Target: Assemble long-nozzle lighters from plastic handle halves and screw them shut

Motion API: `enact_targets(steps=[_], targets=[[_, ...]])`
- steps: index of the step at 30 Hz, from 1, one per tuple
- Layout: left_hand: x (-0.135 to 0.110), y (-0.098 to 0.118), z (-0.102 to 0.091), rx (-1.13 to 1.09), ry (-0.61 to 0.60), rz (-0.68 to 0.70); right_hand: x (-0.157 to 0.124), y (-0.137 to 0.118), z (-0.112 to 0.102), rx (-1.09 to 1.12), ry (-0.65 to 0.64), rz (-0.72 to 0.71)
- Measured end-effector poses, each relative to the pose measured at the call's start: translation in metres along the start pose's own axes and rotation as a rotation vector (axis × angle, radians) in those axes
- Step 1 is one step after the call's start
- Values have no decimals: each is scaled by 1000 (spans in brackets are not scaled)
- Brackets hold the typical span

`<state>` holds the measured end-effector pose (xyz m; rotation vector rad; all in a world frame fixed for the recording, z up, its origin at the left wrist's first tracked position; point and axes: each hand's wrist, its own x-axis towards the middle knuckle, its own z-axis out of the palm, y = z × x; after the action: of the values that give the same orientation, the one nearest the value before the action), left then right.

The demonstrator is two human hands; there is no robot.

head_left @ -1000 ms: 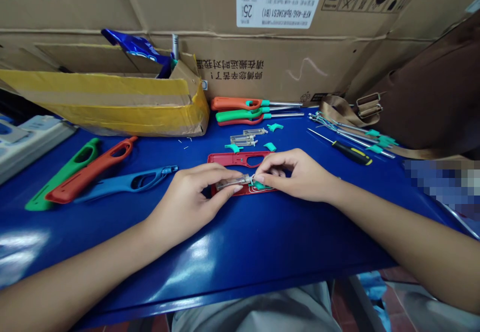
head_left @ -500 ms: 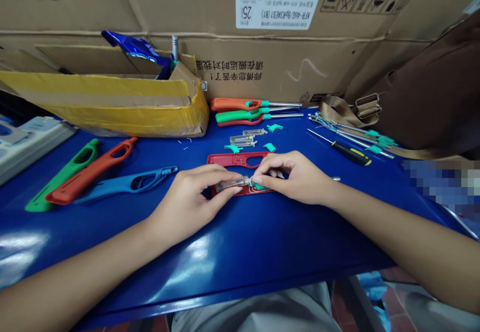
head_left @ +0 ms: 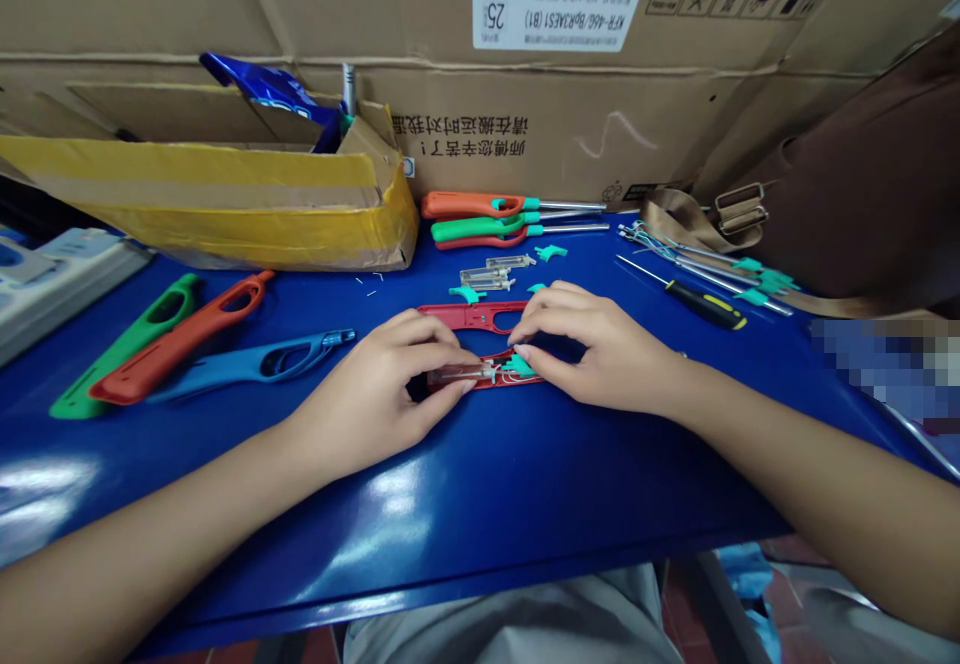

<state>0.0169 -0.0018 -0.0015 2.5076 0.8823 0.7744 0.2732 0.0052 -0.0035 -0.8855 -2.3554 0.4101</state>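
Observation:
A red lighter shell half [head_left: 487, 385] lies on the blue table with its hollow side up. Inside it sit a clear fuel tank [head_left: 459, 373] and a green trigger [head_left: 517, 364] with white wires beside it. My left hand [head_left: 390, 374] is closed at the tank end, thumb and fingers on either side of the tank. My right hand [head_left: 600, 349] is curled over the shell's other end, its thumb and index finger close together near the trigger; its palm hides that end. Just behind lies the other red shell half [head_left: 466, 317].
Clear fuel tanks [head_left: 485, 277] and green triggers [head_left: 468, 294] lie behind the shells. Assembled lighters [head_left: 472, 206] rest against the cardboard. Green, orange and blue shells [head_left: 255, 369] are at left, near a yellow-taped box [head_left: 285, 234]. A screwdriver [head_left: 705, 306] and metal tubes [head_left: 720, 266] lie right.
The clear tank now sits lower in the red shell, where it was tilted up before. My right fingers have moved off the tank's valve end, and the green trigger shows more.

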Motion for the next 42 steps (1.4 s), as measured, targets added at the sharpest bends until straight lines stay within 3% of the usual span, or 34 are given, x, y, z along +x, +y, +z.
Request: enact_targets(steps=[14,30,42], targets=[[-2,0,2,-47,-13,-37,-1,2,0,-36,-85,-35],[0,-8,-4,-78,-73,-135,-3,-4,2,-74,-180,40],[-2,-3,-8,-42,-50,-113,-3,-4,1,-93,-220,1]])
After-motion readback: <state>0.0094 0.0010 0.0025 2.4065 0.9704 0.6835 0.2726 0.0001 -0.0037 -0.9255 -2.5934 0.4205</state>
